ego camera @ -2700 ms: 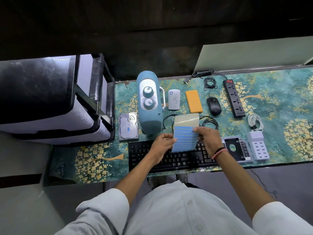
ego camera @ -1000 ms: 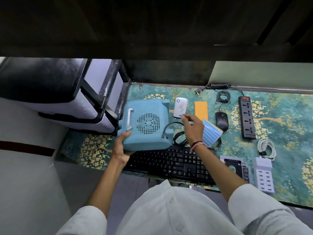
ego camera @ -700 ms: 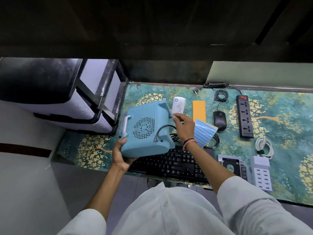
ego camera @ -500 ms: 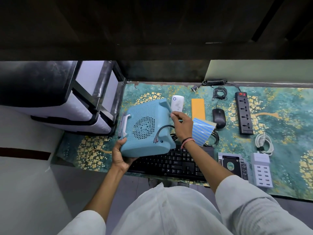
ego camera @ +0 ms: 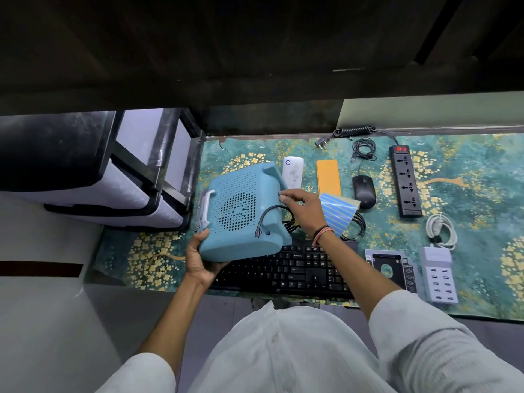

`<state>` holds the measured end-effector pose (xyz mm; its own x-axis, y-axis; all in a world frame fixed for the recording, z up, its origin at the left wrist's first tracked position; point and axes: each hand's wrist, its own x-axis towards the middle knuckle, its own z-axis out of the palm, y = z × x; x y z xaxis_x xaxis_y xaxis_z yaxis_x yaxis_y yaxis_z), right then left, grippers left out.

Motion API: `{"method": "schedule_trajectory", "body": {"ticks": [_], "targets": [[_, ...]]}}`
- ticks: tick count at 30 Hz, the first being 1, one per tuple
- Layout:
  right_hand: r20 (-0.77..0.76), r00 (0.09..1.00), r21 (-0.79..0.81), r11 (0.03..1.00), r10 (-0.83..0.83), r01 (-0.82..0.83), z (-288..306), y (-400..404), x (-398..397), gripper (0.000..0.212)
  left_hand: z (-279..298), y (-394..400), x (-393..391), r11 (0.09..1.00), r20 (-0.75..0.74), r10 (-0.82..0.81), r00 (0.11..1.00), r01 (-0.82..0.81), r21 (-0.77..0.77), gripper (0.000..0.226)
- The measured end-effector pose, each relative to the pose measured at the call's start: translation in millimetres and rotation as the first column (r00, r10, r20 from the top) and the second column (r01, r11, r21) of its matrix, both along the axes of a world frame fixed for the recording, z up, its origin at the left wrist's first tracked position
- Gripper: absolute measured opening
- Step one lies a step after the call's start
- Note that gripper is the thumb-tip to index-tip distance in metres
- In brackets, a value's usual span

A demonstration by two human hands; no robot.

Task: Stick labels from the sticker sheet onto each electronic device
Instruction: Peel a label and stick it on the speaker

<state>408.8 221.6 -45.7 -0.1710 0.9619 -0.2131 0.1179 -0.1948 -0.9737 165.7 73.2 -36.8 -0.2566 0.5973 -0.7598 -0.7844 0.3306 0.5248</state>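
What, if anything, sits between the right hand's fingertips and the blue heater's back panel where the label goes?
Nothing visible. The right hand has its fingertips at the blue heater panel's right edge; the black cord loops lower down, clear of that spot.

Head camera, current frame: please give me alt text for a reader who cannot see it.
A person's left hand tilts up a blue heater by its lower corner while the right hand presses a small label onto its perforated back, a blue sticker sheet tucked against that hand. A keyboard, mouse and power strip lie on the desk.
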Motion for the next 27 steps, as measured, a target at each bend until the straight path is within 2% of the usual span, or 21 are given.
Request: {"method": "schedule_trajectory", "body": {"ticks": [3,7,16,18,21,24,26,27], "targets": [[-0.041,0.999,-0.021,1.000,0.018,-0.019,1,2,1,0.010,-1,1,-2,1.000,-0.033,-0.012,0.999,0.012,-0.023,0.038],[-0.137,0.989,-0.108,0.992,0.051,-0.066,11,1,4,0.011,1,2,-4,1.000,-0.032,-0.010,0.999,0.009,-0.020,0.033],[-0.034,0.974,-0.237,0.945,0.224,-0.226,12,4,8,0.055,14,13,-14,0.997,-0.136,-0.035,0.990,0.026,-0.069,0.044],[0.010,0.960,-0.234,0.934,0.280,-0.270,14,2,8,0.064,21,17,-17,0.995,-0.166,-0.067,0.984,0.054,-0.082,0.039],[-0.003,0.936,-0.248,0.907,0.352,-0.342,23,0,4,0.052,34,26,-21,0.992,-0.212,-0.098,0.972,0.080,-0.094,0.023],[-0.022,0.939,-0.221,0.914,0.344,-0.340,32,0,4,0.043,46,36,-27,0.987,-0.259,-0.149,0.954,0.125,-0.106,0.038],[0.107,0.968,-0.118,0.970,0.226,-0.213,29,-2,4,0.049,53,45,-32,0.979,-0.313,-0.188,0.931,0.154,-0.132,0.057],[0.201,0.968,-0.014,0.989,0.147,-0.148,23,-5,5,0.046,58,50,-33,0.975,-0.349,-0.209,0.914,0.166,-0.149,0.064]]}}
